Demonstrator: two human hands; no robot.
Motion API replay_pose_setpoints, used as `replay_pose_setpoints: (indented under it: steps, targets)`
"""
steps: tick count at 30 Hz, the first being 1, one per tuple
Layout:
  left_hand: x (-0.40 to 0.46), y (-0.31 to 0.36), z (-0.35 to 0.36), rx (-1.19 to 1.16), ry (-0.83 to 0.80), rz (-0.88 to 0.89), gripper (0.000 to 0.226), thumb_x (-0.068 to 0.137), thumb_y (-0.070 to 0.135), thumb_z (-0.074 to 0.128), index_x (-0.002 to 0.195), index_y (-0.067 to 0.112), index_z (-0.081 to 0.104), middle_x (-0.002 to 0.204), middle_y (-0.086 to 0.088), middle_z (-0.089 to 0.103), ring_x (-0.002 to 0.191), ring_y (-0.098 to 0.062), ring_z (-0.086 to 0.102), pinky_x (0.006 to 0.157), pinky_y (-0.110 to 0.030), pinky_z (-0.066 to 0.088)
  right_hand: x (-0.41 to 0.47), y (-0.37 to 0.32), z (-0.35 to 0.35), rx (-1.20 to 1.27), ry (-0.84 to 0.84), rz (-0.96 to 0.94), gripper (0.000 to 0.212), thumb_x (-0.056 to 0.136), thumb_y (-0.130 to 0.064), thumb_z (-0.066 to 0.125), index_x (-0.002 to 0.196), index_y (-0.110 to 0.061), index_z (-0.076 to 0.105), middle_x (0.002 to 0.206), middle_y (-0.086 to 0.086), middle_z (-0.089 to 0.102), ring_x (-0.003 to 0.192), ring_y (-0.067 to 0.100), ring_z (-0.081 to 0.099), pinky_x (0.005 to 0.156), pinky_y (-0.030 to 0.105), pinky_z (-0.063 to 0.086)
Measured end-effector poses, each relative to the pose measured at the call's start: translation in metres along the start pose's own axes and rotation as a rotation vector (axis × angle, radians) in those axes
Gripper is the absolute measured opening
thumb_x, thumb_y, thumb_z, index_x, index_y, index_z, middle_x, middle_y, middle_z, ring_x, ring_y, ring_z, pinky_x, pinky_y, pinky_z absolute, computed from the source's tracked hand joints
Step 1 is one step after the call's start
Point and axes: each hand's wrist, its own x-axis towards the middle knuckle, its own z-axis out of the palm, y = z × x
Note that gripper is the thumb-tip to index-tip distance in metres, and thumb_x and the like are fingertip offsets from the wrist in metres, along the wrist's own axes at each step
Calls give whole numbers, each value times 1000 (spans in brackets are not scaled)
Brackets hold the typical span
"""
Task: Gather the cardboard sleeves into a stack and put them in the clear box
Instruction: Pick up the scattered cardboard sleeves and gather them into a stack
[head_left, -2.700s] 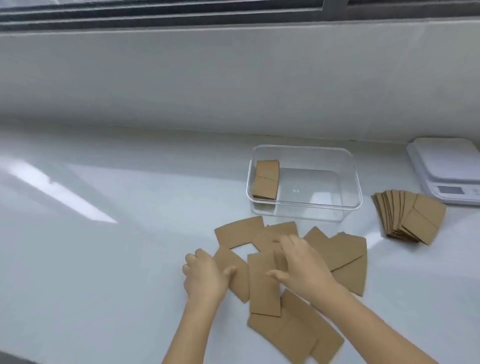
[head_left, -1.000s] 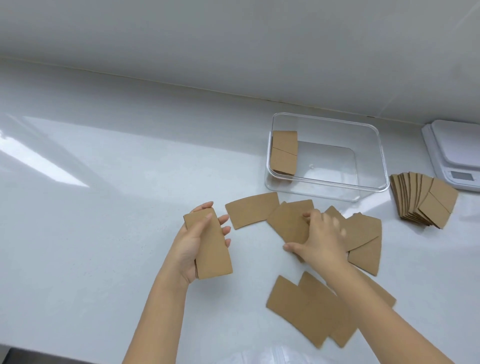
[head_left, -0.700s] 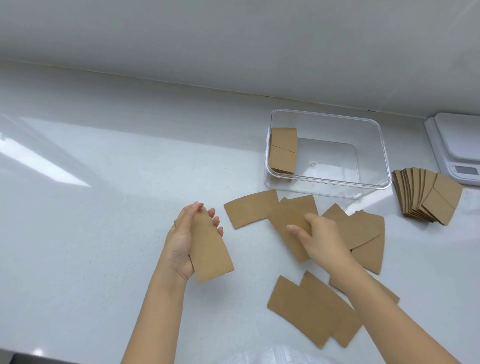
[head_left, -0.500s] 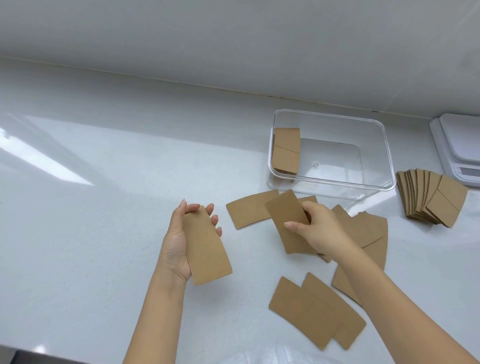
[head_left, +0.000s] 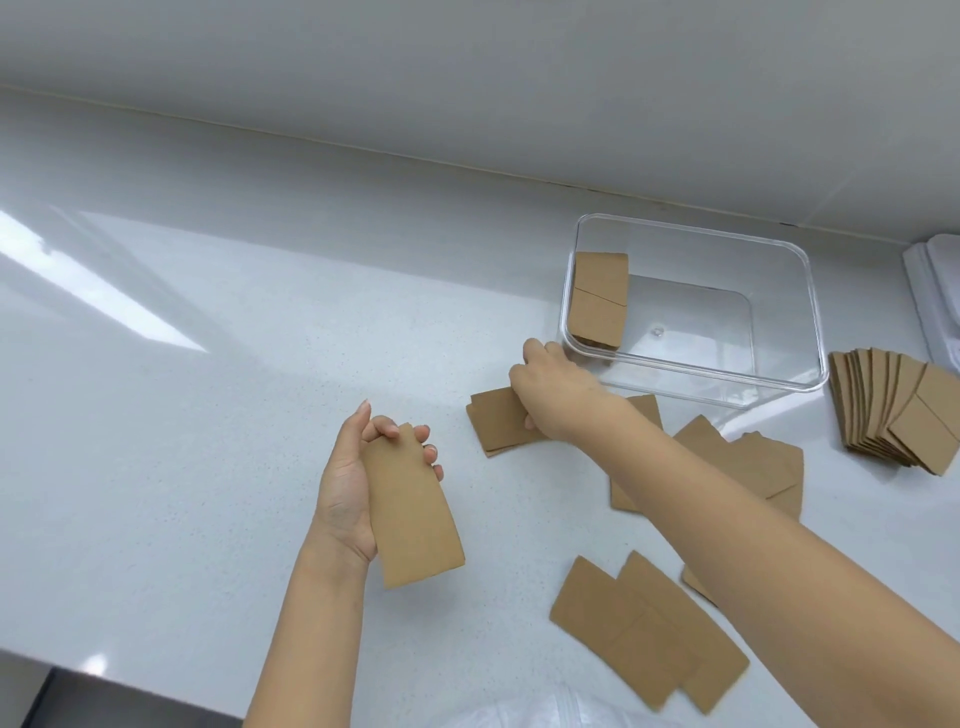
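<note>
My left hand (head_left: 348, 488) is shut on a small stack of brown cardboard sleeves (head_left: 410, 514), held upright above the white counter. My right hand (head_left: 550, 387) reaches forward and grips a sleeve laid over another flat sleeve (head_left: 493, 428) just left of the clear box (head_left: 693, 228). A short stack of sleeves (head_left: 597, 299) leans in the box's left end. Several loose sleeves lie flat under and beside my right forearm (head_left: 748, 462), and two overlap near the front (head_left: 644, 631).
A fanned stack of sleeves (head_left: 893, 410) lies right of the box. A white kitchen scale (head_left: 937, 296) sits at the far right edge. A pale wall runs along the back of the counter, whose front edge (head_left: 78, 670) shows at bottom left.
My right hand lifted one sleeve from the pile and carried it left and forward onto the leftmost flat sleeve. My left hand kept its stack, shifting only slightly.
</note>
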Motion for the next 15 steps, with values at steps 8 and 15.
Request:
replay_pose_setpoints:
  steps: [8, 15]
  targets:
    - [1, -11, 7, -18, 35, -5, 33, 85, 47, 53, 93, 16, 62, 73, -4, 63, 59, -19, 57, 64, -33, 52, -17, -1, 8, 312, 53, 34, 42, 76, 0, 72, 103, -5, 40, 99, 12, 43, 89, 30, 48, 74, 39, 44]
    - [-16, -15, 18, 20, -24, 63, 29, 82, 41, 64, 98, 17, 61, 85, -3, 62, 69, -17, 61, 76, -42, 56, -56, 8, -9, 1169, 349, 192, 23, 77, -13, 74, 93, -15, 59, 83, -1, 61, 73, 17, 59, 67, 32, 52]
